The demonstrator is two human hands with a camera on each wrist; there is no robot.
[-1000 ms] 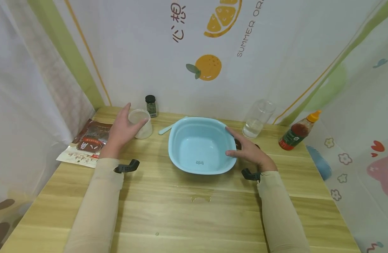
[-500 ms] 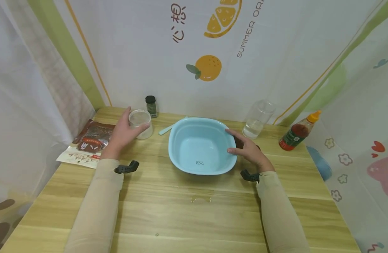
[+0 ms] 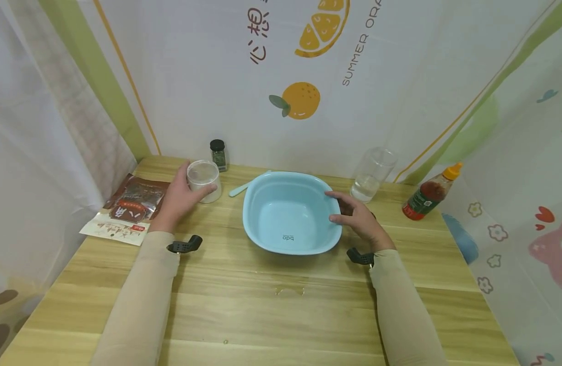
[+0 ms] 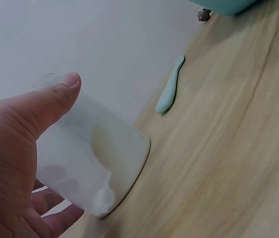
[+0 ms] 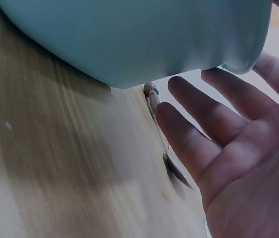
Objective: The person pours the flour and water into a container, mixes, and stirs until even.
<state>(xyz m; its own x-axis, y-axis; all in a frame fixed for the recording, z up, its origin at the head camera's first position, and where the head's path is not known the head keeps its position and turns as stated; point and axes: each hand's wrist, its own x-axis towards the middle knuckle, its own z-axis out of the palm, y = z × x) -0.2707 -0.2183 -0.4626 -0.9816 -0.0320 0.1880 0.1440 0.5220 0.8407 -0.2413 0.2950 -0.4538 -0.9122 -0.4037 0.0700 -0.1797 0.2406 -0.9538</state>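
My left hand is round a translucent plastic tub, thumb on the near side and fingers at the far side; the tub stands on the table. White contents show inside the tub in the left wrist view. My right hand is at the right side of a light blue basin, its fingertips at the rim. In the right wrist view the fingers of that hand are extended under the basin's rim, not wrapped round it. The basin's inside holds nothing visible.
Left of the basin lies a pale blue handle, partly hidden. A black-capped jar, a brown food packet, a glass with clear liquid and a red sauce bottle surround it. A spoon lies behind the right hand.
My left hand has lowered and closed in round the tub. My right hand has shifted slightly at the basin's rim; the basin has stayed in place.
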